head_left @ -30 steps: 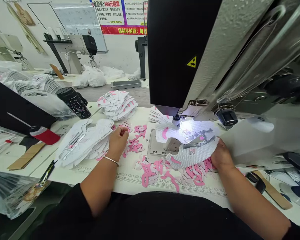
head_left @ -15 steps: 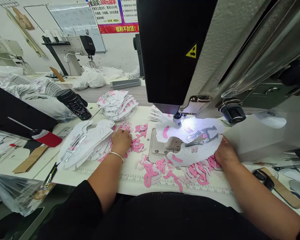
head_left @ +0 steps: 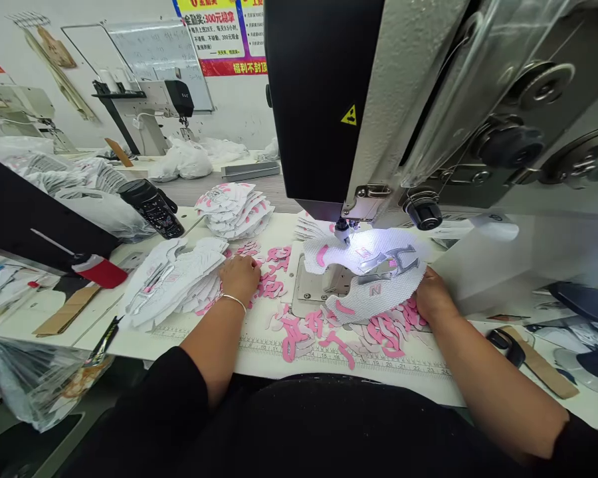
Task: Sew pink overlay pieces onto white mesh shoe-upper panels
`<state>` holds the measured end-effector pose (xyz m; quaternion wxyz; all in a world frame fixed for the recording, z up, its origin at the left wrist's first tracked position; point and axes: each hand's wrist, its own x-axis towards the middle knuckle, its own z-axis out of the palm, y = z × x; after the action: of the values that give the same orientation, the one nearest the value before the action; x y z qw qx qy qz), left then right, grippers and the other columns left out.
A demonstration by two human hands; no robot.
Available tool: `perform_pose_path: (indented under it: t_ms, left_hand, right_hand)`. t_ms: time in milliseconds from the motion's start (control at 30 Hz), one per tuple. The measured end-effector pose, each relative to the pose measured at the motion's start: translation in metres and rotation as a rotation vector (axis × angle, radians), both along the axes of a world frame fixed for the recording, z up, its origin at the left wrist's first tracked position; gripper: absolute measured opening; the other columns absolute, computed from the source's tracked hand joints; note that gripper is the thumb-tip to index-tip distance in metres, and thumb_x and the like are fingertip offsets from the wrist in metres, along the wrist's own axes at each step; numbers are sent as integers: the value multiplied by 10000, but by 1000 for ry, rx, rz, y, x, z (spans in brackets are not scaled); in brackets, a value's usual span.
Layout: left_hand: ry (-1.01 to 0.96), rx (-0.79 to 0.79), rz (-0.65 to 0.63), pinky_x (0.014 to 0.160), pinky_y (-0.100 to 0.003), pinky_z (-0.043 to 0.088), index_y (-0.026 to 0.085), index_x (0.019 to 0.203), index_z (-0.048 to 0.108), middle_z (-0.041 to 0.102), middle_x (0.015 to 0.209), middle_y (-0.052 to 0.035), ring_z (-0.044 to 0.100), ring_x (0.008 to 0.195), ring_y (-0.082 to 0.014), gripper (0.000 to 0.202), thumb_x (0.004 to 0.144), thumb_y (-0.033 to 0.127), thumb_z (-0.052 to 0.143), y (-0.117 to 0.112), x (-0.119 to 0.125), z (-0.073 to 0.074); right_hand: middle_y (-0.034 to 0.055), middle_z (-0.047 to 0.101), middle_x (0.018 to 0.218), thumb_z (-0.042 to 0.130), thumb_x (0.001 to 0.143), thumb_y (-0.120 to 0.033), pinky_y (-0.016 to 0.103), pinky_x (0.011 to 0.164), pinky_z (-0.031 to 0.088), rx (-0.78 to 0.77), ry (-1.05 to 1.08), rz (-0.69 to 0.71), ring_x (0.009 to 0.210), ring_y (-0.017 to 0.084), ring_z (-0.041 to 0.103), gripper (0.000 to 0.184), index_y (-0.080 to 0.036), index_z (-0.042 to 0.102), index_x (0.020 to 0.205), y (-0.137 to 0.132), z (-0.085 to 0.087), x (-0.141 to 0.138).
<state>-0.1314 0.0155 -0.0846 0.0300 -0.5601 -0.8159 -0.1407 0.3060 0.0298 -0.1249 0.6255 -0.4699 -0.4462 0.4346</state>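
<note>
My right hand [head_left: 432, 297] holds the white mesh shoe panel [head_left: 363, 272], lying leftward from its fingers to the needle [head_left: 342, 234]; left hand [head_left: 240, 279] flat, farther off.

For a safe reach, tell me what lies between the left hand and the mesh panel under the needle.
Nothing upright. From the left hand, the way crosses flat pink cut pieces, then the sewing machine's metal plate, before reaching the white mesh panel.
</note>
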Motion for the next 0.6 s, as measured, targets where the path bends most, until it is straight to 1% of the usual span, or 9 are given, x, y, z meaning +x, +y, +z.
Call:
perform_pose_path:
  t_ms: [100, 167, 333, 467, 533, 600]
  left_hand:
    - [-6, -1, -4, 897, -489, 408, 220, 963, 703, 647, 1110, -130, 528, 1135, -342, 271, 871, 346, 482, 0, 1, 1]
    - [-13, -8, -8, 896, -496, 409, 224, 966, 705, 648, 1116, -134, 530, 1137, -347, 273, 867, 358, 489, 1, 1, 1]
    - [-25, -22, -2, 878, -485, 419, 215, 908, 707, 662, 1102, -145, 555, 1104, -344, 257, 856, 350, 495, 2, -1, 1]
    - [-20, -32, -1, 876, -480, 415, 212, 919, 718, 680, 1086, -149, 577, 1079, -340, 294, 879, 340, 457, 3, -1, 1]
    - [-11, -35, -5, 876, -478, 410, 207, 929, 721, 686, 1075, -153, 590, 1064, -338, 310, 890, 318, 434, 3, -1, 1]
    - [-2, -38, -11, 867, -473, 410, 201, 935, 720, 690, 1059, -157, 605, 1038, -337, 320, 896, 291, 416, 3, -1, 2]
  right_hand:
    - [-10, 726, 852, 710, 699, -287, 316, 717, 552, -31, 21, 26, 774, 182, 671, 270, -260, 719, 967, 1, 1, 0]
    - [-21, 726, 851, 715, 682, -287, 304, 711, 551, -47, 30, 33, 771, 174, 669, 294, -258, 715, 975, 1, 1, 0]
    - [-49, 700, 754, 715, 662, -308, 276, 632, 537, -82, 39, 31, 680, 150, 640, 293, -249, 714, 949, 2, 2, 0]
    - [-53, 687, 712, 726, 648, -309, 256, 589, 519, -96, 37, 28, 658, 145, 629, 283, -247, 713, 925, 0, 5, -2]
    - [-56, 685, 705, 727, 646, -308, 248, 567, 505, -101, 32, 21, 634, 137, 614, 267, -247, 709, 906, -1, 7, -2]
    - [-63, 661, 658, 729, 645, -302, 242, 547, 489, -106, 26, 7, 592, 126, 587, 237, -243, 701, 873, -2, 8, -2]
